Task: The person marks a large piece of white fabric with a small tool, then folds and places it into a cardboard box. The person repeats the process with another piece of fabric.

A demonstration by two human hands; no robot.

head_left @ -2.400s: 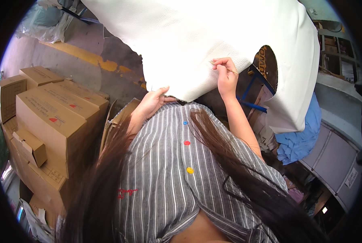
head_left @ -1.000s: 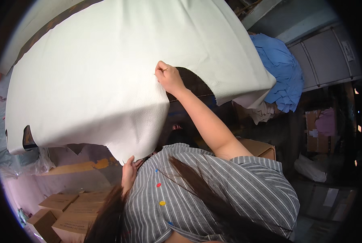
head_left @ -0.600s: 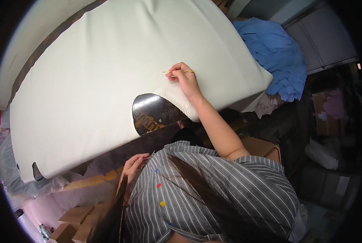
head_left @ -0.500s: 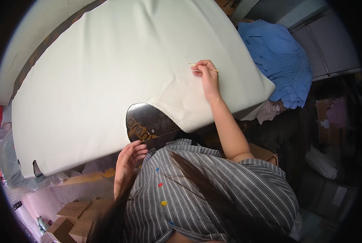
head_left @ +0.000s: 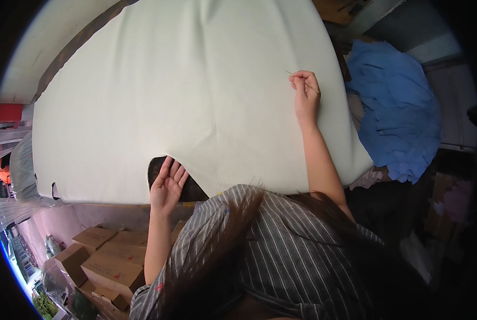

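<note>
A large pale, off-white sheet that looks like leather (head_left: pixel 116 106) lies spread over a table, with soft folds running away from me. My right hand (head_left: pixel 306 93) is closed around a thin gold-coloured stick (head_left: pixel 313 88), resting at or just over the right part of the sheet. At the near edge, a rounded gap in the sheet bares the dark tabletop (head_left: pixel 191 189). My left hand (head_left: pixel 167 189) is palm up in that gap, fingers stretched out and holding nothing. Its fingertips reach the gap's far rim; whether they touch the sheet I cannot tell.
A heap of blue sheets or cloth (head_left: pixel 390 106) is piled beyond the right edge. Brown cardboard boxes (head_left: pixel 116 266) are stacked below the table at the left. Clear plastic wrapping (head_left: pixel 22 168) hangs by the left end, close to a small notch (head_left: pixel 55 191) in the sheet.
My left hand has moved up from the near edge into the gap and turned palm up. My right hand, still with the stick, has shifted right across the sheet. The view has also shifted.
</note>
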